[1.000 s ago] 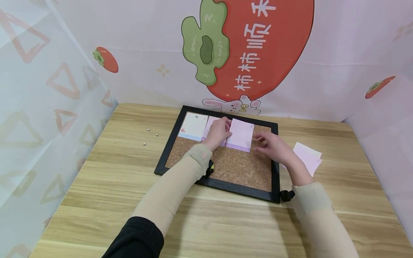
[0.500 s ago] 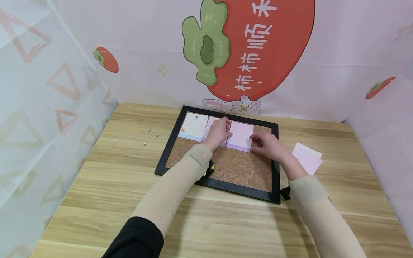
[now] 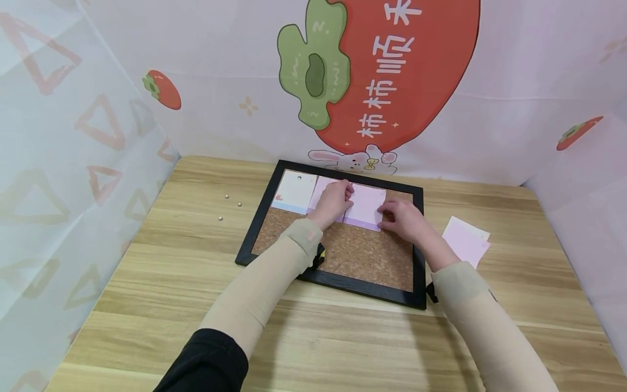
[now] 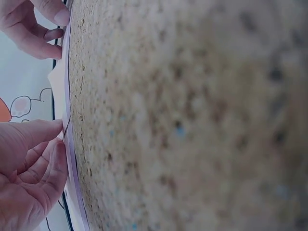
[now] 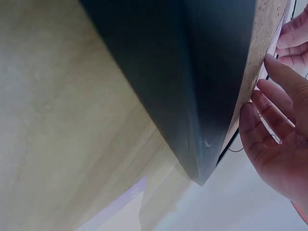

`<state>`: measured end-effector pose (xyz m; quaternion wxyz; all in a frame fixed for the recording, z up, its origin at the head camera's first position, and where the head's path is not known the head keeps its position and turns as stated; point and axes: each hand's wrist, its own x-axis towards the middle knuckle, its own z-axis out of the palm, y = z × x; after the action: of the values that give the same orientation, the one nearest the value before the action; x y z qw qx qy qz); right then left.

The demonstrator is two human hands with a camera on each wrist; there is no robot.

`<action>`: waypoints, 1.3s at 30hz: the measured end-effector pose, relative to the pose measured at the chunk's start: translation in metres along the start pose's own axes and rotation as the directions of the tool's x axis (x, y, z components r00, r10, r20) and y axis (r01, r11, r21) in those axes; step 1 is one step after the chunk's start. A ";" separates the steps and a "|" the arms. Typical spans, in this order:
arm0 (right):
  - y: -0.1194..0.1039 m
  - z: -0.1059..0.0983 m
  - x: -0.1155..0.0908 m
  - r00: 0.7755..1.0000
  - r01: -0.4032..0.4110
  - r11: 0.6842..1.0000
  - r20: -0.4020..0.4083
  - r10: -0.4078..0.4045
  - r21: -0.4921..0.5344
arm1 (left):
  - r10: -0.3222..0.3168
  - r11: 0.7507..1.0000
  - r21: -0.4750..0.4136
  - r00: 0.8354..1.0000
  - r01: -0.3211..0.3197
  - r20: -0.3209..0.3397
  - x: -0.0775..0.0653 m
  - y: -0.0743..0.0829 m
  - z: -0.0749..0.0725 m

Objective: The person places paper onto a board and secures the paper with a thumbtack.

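Note:
In the head view, a framed cork board (image 3: pixel 372 261) carries a row of notepaper sheets along its top. Leftmost lies a white sheet (image 3: pixel 296 191) with a small round-headed pin (image 3: pixel 299 178) near its top. Beside it is a pink sheet (image 3: pixel 318 190), partly hidden by my left hand (image 3: pixel 334 202). Another pink sheet (image 3: pixel 364 201) with a purple lower band lies to the right; the left thumb and fingers pinch its left edge. Fingers of my right hand (image 3: pixel 403 219) touch this sheet's right edge, thumb and fingers spread (image 5: pixel 284 125).
Several small round-headed pins, one a pearl-like pin (image 3: pixel 220 219), lie on the wooden table (image 3: pixel 186 261) left of the board. Loose sheets (image 3: pixel 467 242) overlap on the table to the right. A printed cloth (image 3: pixel 225 65) stands behind the table.
The right hand has moved left onto the pink sheet's right edge, and that sheet has lowered flat onto the cork. The left hand has stayed in place.

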<state>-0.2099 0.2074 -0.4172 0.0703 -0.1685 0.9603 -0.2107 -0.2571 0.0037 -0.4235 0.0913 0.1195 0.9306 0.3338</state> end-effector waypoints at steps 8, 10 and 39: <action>-0.004 0.001 0.000 1.000 0.009 0.998 -0.009 -0.010 -0.056 | 0.074 0.997 0.022 0.996 -0.075 0.043 -0.002 -0.006 -0.006; -0.004 0.002 -0.001 1.000 0.010 0.998 -0.013 -0.010 -0.065 | 0.088 0.996 0.009 0.995 -0.089 0.056 -0.003 -0.008 -0.011; 0.004 0.009 -0.008 0.995 0.039 0.998 -0.091 -0.043 -0.044 | 0.154 0.988 -0.012 0.988 -0.153 0.014 -0.076 -0.121 -0.149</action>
<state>-0.2022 0.2101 -0.4269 0.0181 -0.1798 0.9631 -0.1995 -0.2409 -0.1976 -0.3810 0.0728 0.1928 0.9161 0.3439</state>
